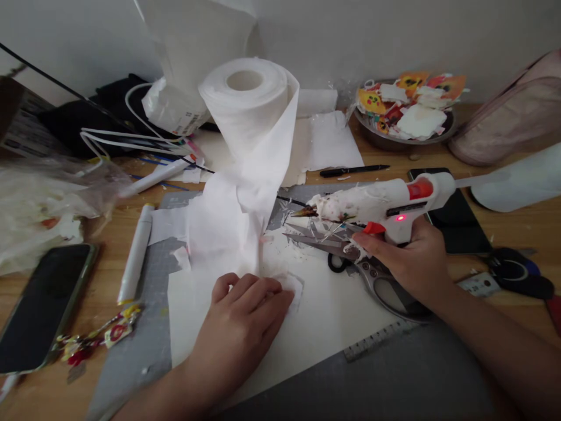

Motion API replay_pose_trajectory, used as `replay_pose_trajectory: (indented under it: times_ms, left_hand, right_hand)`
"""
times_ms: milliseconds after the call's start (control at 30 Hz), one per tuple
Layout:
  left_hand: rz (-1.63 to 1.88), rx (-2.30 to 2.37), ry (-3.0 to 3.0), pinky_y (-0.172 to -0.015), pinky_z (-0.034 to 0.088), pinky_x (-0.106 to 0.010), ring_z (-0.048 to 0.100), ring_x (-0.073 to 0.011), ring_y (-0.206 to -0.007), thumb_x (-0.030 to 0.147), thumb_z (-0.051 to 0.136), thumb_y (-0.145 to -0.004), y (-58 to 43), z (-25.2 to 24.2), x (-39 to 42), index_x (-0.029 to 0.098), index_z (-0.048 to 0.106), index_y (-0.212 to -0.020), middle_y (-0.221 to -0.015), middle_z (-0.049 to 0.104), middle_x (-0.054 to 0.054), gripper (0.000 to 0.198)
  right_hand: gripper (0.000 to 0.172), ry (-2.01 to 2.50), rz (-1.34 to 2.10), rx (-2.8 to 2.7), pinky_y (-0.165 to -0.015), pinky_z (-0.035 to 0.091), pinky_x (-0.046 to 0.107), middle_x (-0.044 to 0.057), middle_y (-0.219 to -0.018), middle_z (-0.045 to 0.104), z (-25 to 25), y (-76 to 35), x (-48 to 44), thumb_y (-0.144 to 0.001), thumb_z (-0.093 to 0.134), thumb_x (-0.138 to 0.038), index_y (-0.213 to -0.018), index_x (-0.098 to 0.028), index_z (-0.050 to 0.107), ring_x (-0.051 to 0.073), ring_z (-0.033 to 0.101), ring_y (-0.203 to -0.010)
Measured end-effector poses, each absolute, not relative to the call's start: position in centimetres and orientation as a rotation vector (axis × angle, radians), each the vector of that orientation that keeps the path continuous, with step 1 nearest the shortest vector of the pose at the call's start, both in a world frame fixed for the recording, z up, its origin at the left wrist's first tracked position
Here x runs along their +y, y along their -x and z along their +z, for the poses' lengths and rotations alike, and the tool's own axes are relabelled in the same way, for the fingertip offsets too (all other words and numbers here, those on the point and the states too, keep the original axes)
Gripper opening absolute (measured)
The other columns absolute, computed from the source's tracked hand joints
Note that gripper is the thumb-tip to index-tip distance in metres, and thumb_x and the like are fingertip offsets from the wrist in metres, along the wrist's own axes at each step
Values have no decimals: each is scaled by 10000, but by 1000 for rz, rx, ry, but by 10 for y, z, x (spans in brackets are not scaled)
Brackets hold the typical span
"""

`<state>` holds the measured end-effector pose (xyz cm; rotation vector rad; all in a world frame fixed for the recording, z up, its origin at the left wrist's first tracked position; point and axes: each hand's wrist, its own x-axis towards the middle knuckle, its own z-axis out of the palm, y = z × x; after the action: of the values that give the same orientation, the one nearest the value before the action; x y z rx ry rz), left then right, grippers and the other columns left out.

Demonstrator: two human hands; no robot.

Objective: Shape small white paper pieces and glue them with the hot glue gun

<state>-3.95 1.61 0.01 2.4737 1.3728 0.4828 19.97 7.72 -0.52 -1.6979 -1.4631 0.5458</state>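
My right hand [416,257] grips a white hot glue gun [385,202] by its handle, a finger beside the orange trigger. A red light glows on its side, and its crusted, browned nozzle points left. My left hand [249,321] rests with curled fingers on a white paper sheet [324,316]. A small pale translucent piece [291,292] shows beside its fingertips; what they hold is hidden. The loose end of a paper towel roll [249,117] hangs down just beyond that hand. Scissors [377,275] lie beneath the glue gun.
A grey cutting mat [144,351] lies under the sheet, with a clear ruler [377,339] on it. Phones [48,304], a white marker [135,254] and a black pen [355,170] lie around. A bowl [403,140] of decorated white pieces stands at the back right.
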Motion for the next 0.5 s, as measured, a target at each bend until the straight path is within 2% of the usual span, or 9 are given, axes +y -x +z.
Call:
replay_pose_trajectory:
  times_ms: [267, 500]
  left_hand:
    - [476, 1257, -2536, -699, 318, -321, 557, -158, -780, 97, 437, -876, 43, -4, 15, 219, 626, -996, -905, 670, -5, 255]
    - [497, 1238, -2503, -699, 323, -320, 546, -152, -792, 102, 436, -885, 45, -9, 14, 241, 613, -1005, -906, 667, 5, 255]
  right_hand:
    - [325, 1720, 523, -1505, -461, 426, 291, -13, -485, 545, -8, -203, 76, -561, 716, -450, -543, -203, 506, 170, 540, -494]
    - [344, 1732, 501, -1499, -440, 408, 284, -23, -450, 505, -9, -203, 76, -555, 715, -450, -518, -206, 475, 159, 509, -468]
